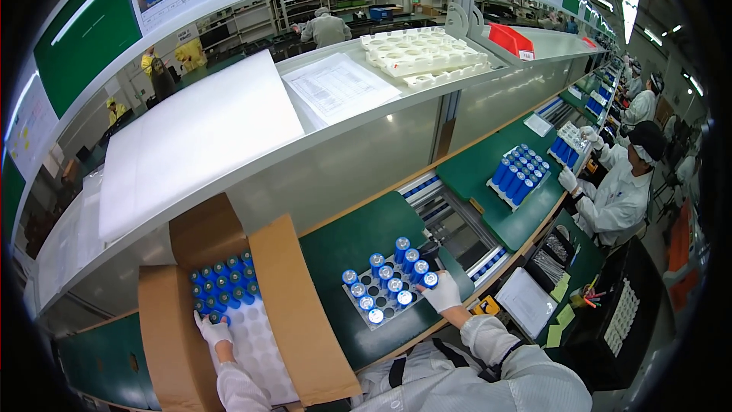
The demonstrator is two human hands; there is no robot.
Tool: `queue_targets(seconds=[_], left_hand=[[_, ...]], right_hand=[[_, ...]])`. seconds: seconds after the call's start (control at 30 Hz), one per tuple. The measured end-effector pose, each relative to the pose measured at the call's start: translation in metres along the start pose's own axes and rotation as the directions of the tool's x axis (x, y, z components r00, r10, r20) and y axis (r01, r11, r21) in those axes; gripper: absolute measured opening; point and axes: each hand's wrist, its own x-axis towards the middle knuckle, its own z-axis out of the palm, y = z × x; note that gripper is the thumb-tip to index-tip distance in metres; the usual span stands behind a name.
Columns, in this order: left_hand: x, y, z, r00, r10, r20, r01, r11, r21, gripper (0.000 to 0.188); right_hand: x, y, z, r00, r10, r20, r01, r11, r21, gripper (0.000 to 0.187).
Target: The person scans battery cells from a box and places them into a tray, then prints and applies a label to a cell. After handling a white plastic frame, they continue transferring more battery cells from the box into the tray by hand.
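Note:
Inside an open cardboard box (156,336), blue cylindrical battery cells (226,281) stand in rows at the far end of a white plastic tray (259,343) with round pockets. My left hand (211,332), in a white glove, has its fingers closed around a cell at the near edge of those rows. To the right, a white holder plate (377,311) with round holes lies on the green work surface, several cells upright in it. My gloved right hand (442,293) grips a blue cell (430,280) at the plate's right corner. The cell's lower part is hidden.
A conveyor (450,217) runs beyond the green mat (335,259). Further right, another plate of cells (521,175) stands near a co-worker (621,183). A shelf above holds white foam sheets (202,133), papers (339,88) and a red bin (511,42). A clipboard (526,301) lies at right.

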Motion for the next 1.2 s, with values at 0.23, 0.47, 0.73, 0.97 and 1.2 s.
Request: queue_targets(seconds=[0.23, 0.47, 0.73, 0.97, 1.2], left_hand=[[0.004, 0.004, -0.015, 0.827, 0.497, 0.262, -0.474, 0.366, 0.801, 0.060], [-0.028, 0.073, -0.012, 0.958, 0.283, -0.044, -0.257, 0.919, 0.299, 0.041], [-0.113, 0.133, 0.060, 0.947, -0.280, 0.155, 0.317, 0.752, -0.578, 0.043], [-0.179, 0.127, 0.143, 0.670, -0.490, 0.559, 0.713, 0.634, -0.299, 0.059], [-0.215, 0.072, 0.221, 0.467, -0.620, 0.630, 0.759, 0.647, 0.075, 0.047]], right_hand=[[0.013, 0.055, -0.022, 0.968, -0.158, -0.197, 0.192, 0.967, 0.170, 0.042], [0.058, 0.087, 0.020, 0.999, -0.038, -0.004, 0.038, 0.999, -0.027, 0.058], [0.098, 0.115, 0.036, 0.982, 0.053, 0.183, -0.069, 0.994, 0.083, 0.061], [0.069, 0.015, -0.043, 0.919, -0.020, 0.394, -0.312, 0.576, 0.755, 0.026], [0.000, -0.089, -0.078, 0.662, -0.607, 0.439, 0.395, 0.781, 0.484, 0.036]])
